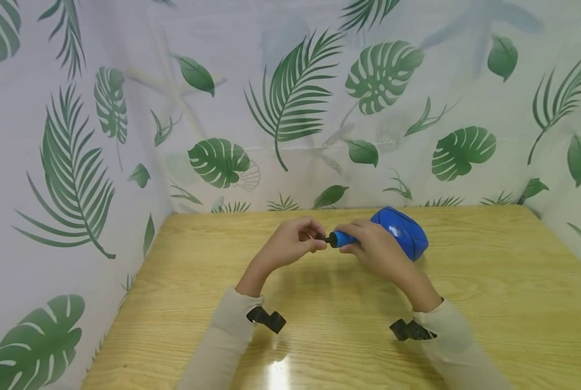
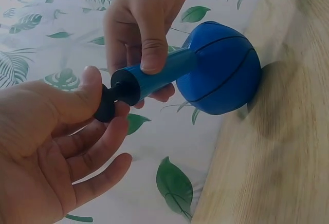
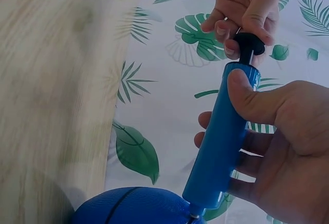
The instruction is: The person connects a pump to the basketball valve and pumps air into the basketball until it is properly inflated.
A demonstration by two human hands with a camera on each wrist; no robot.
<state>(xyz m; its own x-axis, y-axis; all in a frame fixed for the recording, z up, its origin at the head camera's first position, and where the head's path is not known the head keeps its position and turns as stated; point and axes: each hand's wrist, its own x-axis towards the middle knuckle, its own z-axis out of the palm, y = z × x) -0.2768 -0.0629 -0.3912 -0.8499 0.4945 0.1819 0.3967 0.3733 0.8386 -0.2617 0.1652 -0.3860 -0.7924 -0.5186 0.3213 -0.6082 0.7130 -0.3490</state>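
While the right grip (image 1: 380,249) wraps the blue pump (image 3: 220,142) between handle (image 3: 249,41) and ball (image 2: 221,70), the left grip (image 1: 289,244) pinches the handle.

In the head view, can see only a short length of the blue pump (image 1: 345,239), with the far end hidden behind the right hand (image 1: 378,246) and the black handle (image 1: 320,236) partly covered by the left hand (image 1: 290,244). Cannot identify the black fittings (image 1: 273,322), too small and partly tucked under the sleeves (image 1: 222,336), themselves cut off below. In the right wrist view, can see just the top of the blue ball (image 3: 139,206), and barely make out a small metallic tip (image 3: 194,216) near the lower edge. Cannot read fine grain on the blurred table (image 3: 56,80) there.
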